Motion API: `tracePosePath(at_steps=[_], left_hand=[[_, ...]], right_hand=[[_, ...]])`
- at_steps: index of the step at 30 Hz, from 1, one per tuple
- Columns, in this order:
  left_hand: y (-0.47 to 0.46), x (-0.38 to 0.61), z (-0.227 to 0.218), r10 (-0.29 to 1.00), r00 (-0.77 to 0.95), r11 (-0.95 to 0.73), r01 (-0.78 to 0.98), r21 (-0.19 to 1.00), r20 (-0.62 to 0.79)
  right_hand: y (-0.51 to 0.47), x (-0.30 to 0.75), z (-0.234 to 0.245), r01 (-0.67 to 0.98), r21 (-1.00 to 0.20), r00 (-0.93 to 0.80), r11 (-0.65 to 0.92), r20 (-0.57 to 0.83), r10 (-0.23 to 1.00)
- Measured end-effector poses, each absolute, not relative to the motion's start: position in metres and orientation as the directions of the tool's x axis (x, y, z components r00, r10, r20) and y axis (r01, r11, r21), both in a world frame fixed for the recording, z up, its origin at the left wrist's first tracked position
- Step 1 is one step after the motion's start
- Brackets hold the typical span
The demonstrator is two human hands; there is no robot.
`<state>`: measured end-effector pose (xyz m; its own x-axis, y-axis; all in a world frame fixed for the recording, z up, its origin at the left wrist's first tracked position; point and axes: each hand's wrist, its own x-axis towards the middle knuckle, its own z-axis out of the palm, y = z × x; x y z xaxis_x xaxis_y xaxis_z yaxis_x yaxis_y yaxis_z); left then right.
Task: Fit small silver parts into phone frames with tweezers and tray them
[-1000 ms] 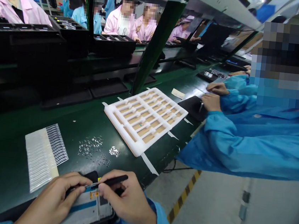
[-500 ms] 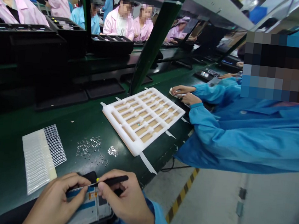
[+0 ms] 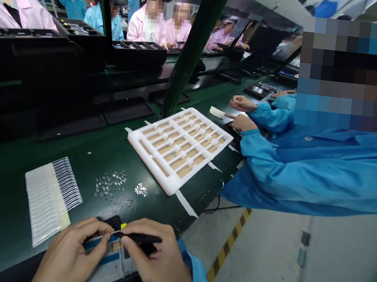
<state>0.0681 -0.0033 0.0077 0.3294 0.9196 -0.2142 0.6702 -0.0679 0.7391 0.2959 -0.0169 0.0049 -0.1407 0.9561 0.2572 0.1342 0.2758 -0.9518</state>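
Below me lies a flat silver device panel (image 3: 107,272) with blue strips and an orange patch, resting on something black. My left hand (image 3: 74,252) leans over its left side, thumb and forefinger pinched together at its far edge; what sits between them is hidden. Black tweezers (image 3: 143,238) are in my right hand (image 3: 162,261), their tip pointing left to my left fingertips. Beyond my hands are scattered small metal pieces (image 3: 111,184) and a tighter pile of shiny pieces (image 3: 141,190). To the left lies a pale sheet (image 3: 45,202) with rows of thin strips.
A white foam tray (image 3: 172,188) with many compartments is taped to the green bench (image 3: 106,150). At the right a co-worker in a blue sleeve (image 3: 274,156) handles a pale piece (image 3: 217,112). A green post (image 3: 193,47) rises behind the tray; black bins (image 3: 137,55) stand beyond.
The tweezers have tilted flatter and dropped slightly, with my right hand shifting a little down. My left hand stays nearly still. The co-worker's hands have moved apart, showing the pale piece.
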Motion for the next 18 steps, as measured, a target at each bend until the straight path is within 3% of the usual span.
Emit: tracePosePath(at_steps=[8,12,14,18], left_hand=[[-0.004,0.071,0.012,0.916,0.357,-0.131,0.699,0.703,-0.184],[-0.004,0.066,0.018,0.886,0.462,-0.342,0.694,0.634,-0.028],[-0.006,0.061,0.021,0.843,0.525,-0.498,0.683,0.534,0.115],[-0.015,0.056,0.024,0.711,0.631,-0.696,0.695,0.182,0.309]], right_hand=[[-0.018,0.299,0.002,0.135,-0.912,-0.222,0.388,0.353,0.909],[-0.018,0.301,0.001,0.162,-0.891,-0.241,0.424,0.381,0.893],[-0.019,0.301,0.0,0.167,-0.886,-0.252,0.433,0.386,0.887],[-0.02,0.298,-0.004,0.177,-0.876,-0.251,0.448,0.4,0.882]])
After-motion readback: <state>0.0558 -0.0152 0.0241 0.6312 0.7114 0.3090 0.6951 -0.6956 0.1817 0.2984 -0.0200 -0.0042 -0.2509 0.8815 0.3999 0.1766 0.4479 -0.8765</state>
